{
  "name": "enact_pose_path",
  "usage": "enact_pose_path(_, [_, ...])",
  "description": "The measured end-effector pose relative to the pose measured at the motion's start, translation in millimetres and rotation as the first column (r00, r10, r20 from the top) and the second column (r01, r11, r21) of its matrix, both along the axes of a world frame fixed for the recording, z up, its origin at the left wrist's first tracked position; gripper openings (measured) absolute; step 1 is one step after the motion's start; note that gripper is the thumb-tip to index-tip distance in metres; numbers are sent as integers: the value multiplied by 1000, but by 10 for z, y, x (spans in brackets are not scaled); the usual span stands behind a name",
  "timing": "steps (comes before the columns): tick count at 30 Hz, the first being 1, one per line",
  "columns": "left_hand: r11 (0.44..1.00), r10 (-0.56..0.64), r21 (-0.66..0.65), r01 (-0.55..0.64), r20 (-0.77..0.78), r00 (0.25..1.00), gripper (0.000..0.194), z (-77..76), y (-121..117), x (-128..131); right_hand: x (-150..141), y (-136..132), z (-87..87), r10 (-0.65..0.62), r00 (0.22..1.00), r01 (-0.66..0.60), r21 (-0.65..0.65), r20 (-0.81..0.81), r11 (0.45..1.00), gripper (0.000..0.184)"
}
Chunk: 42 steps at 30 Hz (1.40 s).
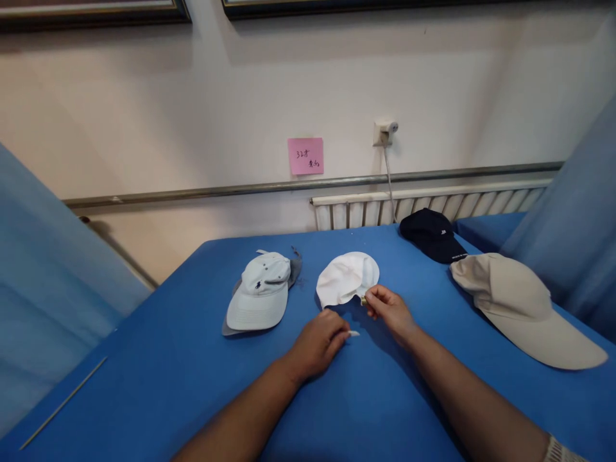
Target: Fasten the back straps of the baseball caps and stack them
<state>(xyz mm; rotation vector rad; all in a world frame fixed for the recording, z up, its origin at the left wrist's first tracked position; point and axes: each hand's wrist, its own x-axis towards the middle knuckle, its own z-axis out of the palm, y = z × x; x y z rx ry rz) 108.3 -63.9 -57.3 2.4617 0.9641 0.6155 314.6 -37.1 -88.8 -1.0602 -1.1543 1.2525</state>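
Note:
A white cap [344, 279] lies on the blue table in front of me, its crown toward the wall. My left hand [321, 340] is closed at the cap's near edge, and the tip of a white strap [354, 333] sticks out past its fingers. On the right side of the opening, my right hand [387, 311] pinches a small brass-coloured buckle [364, 300] between thumb and fingers. How the strap runs under the left hand is hidden.
Left of the white cap, a pale grey cap [262, 292] rests on a darker grey one. A navy cap [430, 234] and a large beige cap [524, 305] are at the right. A thin stick [62, 404] lies on the blue table cover [168, 378]. Behind stands a radiator [366, 212].

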Motion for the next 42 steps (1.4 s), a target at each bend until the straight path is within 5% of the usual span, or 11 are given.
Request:
enact_pose_path(3, [982,179,-84,-167,161,971,22,5,38,-15,-49,-36,-4,48,998,-49,25,41,998,38])
enact_pose_path(10, [939,326,-216,-268,307,894,17,-124,77,15,-200,-112,-86,137,990,-137,19,16,990,37])
enact_pose_path(42, [908,372,-301,-291,259,891,16,-119,69,24,-178,-160,-118,166,970,-187,113,178,976,29])
